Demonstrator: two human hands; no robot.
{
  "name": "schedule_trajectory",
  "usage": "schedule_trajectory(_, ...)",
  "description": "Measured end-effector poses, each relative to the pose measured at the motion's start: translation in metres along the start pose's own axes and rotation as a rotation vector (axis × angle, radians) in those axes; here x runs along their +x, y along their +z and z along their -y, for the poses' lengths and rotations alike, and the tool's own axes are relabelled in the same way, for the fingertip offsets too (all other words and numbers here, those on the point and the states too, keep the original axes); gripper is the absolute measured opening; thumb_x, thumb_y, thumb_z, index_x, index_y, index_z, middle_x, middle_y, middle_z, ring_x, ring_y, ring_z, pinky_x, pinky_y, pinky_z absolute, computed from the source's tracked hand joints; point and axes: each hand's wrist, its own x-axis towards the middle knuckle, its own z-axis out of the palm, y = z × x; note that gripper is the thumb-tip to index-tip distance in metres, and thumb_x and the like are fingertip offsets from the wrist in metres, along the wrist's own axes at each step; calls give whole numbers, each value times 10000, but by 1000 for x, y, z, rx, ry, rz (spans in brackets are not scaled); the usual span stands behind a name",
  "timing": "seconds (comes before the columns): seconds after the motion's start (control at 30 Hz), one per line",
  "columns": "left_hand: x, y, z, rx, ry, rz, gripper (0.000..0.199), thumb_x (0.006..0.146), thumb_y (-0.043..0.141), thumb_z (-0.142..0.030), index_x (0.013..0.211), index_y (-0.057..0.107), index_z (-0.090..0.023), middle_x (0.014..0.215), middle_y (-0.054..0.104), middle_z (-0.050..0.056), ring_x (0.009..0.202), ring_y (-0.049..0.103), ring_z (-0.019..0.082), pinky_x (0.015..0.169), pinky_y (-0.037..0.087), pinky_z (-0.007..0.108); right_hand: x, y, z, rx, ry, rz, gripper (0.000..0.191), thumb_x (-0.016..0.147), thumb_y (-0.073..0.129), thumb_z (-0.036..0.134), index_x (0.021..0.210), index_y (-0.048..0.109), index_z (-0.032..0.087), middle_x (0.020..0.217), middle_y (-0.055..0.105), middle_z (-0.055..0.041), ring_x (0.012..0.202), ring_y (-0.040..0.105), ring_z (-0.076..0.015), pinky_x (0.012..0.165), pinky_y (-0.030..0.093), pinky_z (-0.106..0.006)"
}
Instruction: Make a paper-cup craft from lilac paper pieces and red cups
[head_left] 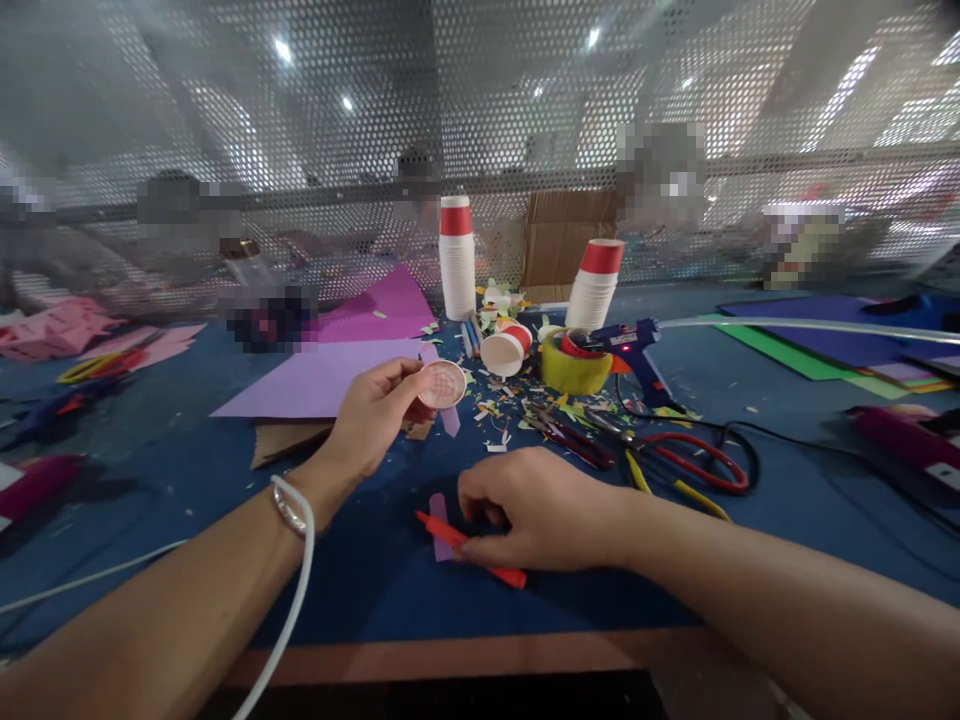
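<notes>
My left hand (379,410) pinches a small round pale piece (442,385) with a pinkish rim, which looks like the base of a paper cup. Purple paper strips (451,422) show above and below its edge; whether they are stuck to it I cannot tell. Over the table in front of me, my right hand (536,510) has curled fingers held apart from the thumb. Its thumb rests across a red marker (506,575), close to a short purple paper strip (439,512) lying under the marker. Part of the marker is hidden by the thumb.
Paper cup stacks (457,275) (592,290), a tipped cup (501,353) and paper scraps stand beyond my hands. Right are yellow tape (574,368), a blue glue gun (637,350), red-handled scissors (701,455) and pliers. Purple sheets (300,380) lie left. A white cable crosses my left wrist.
</notes>
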Motion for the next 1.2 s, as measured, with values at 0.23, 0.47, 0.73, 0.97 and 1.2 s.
schedule_trajectory(0.23,1,-4,-2,7,6,-14,282,757,754,-416,860,693,-161,669,658,2,533,590,96,486,474,179,1,-6,-7,-65,147,-119,151,767,653,263,707,533,194,623,559,49,531,420,-79,518,235,-247)
schedule_trajectory(0.47,-2,-5,-1,-8,-22,50,263,785,728,-406,873,661,-167,673,639,-4,526,582,100,497,491,213,7,-11,-29,-126,298,-206,169,794,664,317,716,574,197,613,597,8,532,467,-115,516,237,-267)
schedule_trajectory(0.73,-9,-5,-3,21,-65,152,295,787,742,-430,916,631,-188,769,667,-6,639,649,112,566,507,207,7,-15,-29,150,298,-364,191,892,592,312,744,569,194,623,593,26,544,483,-99,526,338,-242)
schedule_trajectory(0.97,-21,4,-10,-3,-8,290,252,826,726,-384,951,657,-176,811,681,2,712,635,115,651,521,228,5,-16,-29,380,247,-412,271,914,585,425,782,601,190,667,571,19,584,455,-112,532,335,-257)
schedule_trajectory(1.2,-27,4,-15,-13,-44,363,248,832,734,-388,917,640,-175,820,684,11,750,629,141,679,514,264,3,-12,-27,499,229,-395,300,878,651,464,766,590,192,658,548,35,579,437,-106,525,326,-248)
